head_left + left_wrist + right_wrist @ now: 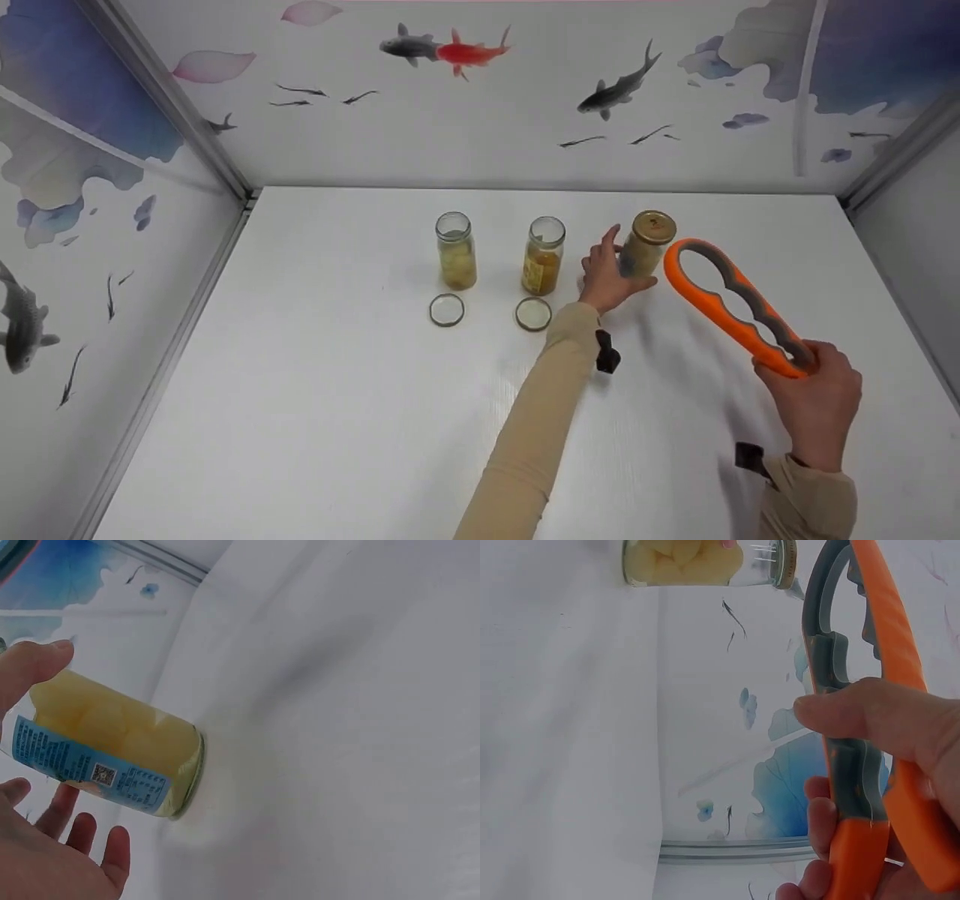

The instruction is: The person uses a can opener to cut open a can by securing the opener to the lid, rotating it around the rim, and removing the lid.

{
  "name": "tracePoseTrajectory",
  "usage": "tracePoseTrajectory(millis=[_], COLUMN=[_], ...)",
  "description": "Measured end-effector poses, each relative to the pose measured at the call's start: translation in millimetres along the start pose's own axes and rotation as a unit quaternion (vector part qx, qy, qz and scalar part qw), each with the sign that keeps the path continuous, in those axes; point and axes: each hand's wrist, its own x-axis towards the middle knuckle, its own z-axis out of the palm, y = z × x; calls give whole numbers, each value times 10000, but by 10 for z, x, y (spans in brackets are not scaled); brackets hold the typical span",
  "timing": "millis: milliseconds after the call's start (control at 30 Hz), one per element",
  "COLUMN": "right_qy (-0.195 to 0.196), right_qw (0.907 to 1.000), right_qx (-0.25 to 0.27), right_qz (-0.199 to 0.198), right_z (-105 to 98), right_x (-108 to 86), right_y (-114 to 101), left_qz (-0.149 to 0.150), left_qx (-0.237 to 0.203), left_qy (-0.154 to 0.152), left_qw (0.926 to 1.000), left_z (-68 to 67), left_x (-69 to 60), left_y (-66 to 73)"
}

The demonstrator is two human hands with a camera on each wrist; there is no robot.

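My left hand [609,280] is spread around a capped glass jar [643,253] with a gold lid, thumb on one side and fingers on the other. The left wrist view shows this jar's blue label [94,769] and pale fruit inside, the fingers stretched out rather than curled round the glass. Farther right, my right hand [817,401] grips the lower end of an orange and grey jar opener [705,304]. The opener is held above the table, its wide loop close to the jar's lid but apart from it in the right wrist view.
Left of the capped jar stand two uncapped glass jars, one with pale contents [458,262] and one with orange-yellow contents [541,268]. Before each lies a loose lid, a left one [447,310] and a right one [533,314]. Walls border the white table [315,390].
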Motion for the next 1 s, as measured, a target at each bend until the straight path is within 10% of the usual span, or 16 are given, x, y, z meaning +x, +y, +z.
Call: tracePoseTrajectory(millis=[167, 567, 1000], right_qy=[-53, -93, 16], right_qw=[10000, 9999, 9996], right_qx=[38, 89, 212], right_qz=[25, 8, -170], right_z=[2, 30, 48], right_x=[-10, -32, -34], right_y=[7, -46, -103], left_qz=[-142, -12, 34], left_qx=[573, -571, -385], left_qy=[92, 321, 304], left_qw=[9982, 9979, 9988], left_z=[31, 47, 31], left_x=[-2, 1, -29], left_y=[44, 22, -62])
